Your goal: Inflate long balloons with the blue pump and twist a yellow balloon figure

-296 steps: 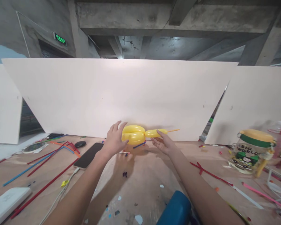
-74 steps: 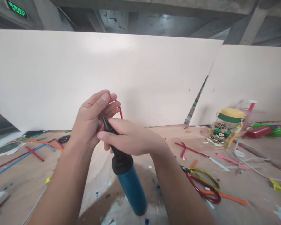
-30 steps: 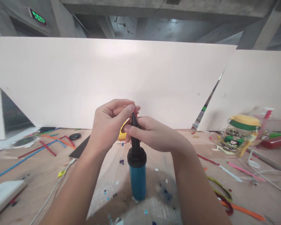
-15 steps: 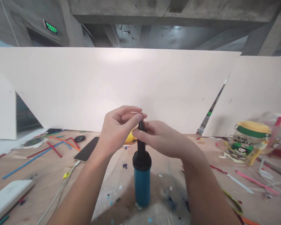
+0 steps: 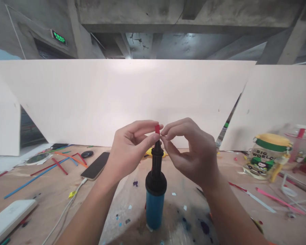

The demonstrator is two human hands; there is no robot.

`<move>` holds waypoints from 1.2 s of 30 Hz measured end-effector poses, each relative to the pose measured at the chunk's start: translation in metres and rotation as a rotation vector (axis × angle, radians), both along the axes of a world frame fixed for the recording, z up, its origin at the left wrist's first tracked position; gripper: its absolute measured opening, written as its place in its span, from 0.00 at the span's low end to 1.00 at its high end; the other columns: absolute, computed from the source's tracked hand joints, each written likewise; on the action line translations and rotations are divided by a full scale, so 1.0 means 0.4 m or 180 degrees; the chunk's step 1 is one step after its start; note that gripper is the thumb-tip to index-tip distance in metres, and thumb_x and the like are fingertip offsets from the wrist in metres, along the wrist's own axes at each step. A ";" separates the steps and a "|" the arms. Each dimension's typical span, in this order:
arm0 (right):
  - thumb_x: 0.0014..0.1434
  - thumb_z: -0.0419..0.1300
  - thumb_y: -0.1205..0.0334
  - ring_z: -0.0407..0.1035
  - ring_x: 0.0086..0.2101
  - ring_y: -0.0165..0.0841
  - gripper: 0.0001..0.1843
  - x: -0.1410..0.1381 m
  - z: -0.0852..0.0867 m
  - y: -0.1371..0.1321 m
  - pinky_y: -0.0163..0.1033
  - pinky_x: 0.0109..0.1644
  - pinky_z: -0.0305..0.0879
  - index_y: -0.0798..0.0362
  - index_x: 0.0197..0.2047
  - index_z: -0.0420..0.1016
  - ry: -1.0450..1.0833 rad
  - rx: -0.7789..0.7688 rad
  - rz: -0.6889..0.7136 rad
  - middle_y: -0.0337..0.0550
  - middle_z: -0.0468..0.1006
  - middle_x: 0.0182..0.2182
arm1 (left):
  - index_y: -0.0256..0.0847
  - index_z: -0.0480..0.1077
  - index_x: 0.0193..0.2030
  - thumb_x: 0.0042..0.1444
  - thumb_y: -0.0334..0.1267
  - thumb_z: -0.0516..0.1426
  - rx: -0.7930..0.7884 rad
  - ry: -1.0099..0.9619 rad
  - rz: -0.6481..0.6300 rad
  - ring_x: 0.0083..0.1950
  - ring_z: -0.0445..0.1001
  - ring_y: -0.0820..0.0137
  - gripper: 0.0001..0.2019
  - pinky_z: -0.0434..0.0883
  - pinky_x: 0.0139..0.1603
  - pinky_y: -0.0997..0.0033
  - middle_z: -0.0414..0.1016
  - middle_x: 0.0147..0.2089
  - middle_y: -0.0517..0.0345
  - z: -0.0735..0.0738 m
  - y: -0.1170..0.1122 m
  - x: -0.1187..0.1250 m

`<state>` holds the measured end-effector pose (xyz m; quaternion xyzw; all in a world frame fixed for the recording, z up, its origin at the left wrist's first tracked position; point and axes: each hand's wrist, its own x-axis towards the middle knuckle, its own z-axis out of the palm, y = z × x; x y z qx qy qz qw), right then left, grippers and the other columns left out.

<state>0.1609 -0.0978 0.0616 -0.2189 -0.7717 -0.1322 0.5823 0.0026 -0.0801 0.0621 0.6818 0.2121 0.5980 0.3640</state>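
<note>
A balloon pump (image 5: pixel 155 209) with a blue barrel and black top stands upright on the table in front of me. At the tip of its black nozzle sits a small red piece that looks like the mouth of a balloon (image 5: pixel 157 128). From the left, my left hand (image 5: pixel 136 146) pinches the balloon between thumb and fingers. My right hand (image 5: pixel 193 149) has its thumb and index finger pinched together at the balloon's right edge, its other fingers curled. Most of the balloon is hidden by my fingers.
Thin blue, red and orange balloons lie at left near a phone (image 5: pixel 95 165) on a white cable and a white power bank (image 5: pixel 12 217). On the right stands a jar (image 5: pixel 267 160) with a yellow lid. White panels (image 5: pixel 132 95) rise behind the table. Small scraps lie around the pump.
My right hand has moved off the nozzle, up and to the right, now pinching at the balloon. More of the nozzle and the red piece show. My left hand stays close to the tip.
</note>
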 end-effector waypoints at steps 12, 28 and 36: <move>0.50 0.56 0.80 0.69 0.34 0.32 0.15 -0.002 0.001 -0.003 0.40 0.37 0.69 0.50 0.32 0.62 -0.0184 0.0149 0.0049 0.39 0.73 0.31 | 0.43 0.72 0.39 0.50 0.37 0.63 0.0064 0.0030 -0.0143 0.41 0.79 0.62 0.09 0.78 0.40 0.63 0.79 0.44 0.54 -0.005 0.003 0.000; 0.46 0.57 0.81 0.67 0.31 0.29 0.16 -0.002 0.005 -0.019 0.37 0.33 0.65 0.51 0.30 0.61 -0.0116 -0.0060 0.0173 0.37 0.73 0.30 | 0.44 0.72 0.34 0.50 0.29 0.58 0.2292 0.0981 0.1072 0.58 0.69 0.60 0.07 0.67 0.60 0.53 0.72 0.56 0.54 -0.002 0.014 -0.037; 0.46 0.57 0.81 0.67 0.30 0.30 0.16 -0.002 0.002 -0.025 0.38 0.34 0.66 0.50 0.31 0.61 -0.0115 -0.0063 0.0165 0.37 0.73 0.30 | 0.46 0.74 0.32 0.50 0.29 0.58 0.2595 0.0956 0.1299 0.55 0.72 0.61 0.07 0.68 0.59 0.52 0.74 0.53 0.57 -0.003 0.013 -0.040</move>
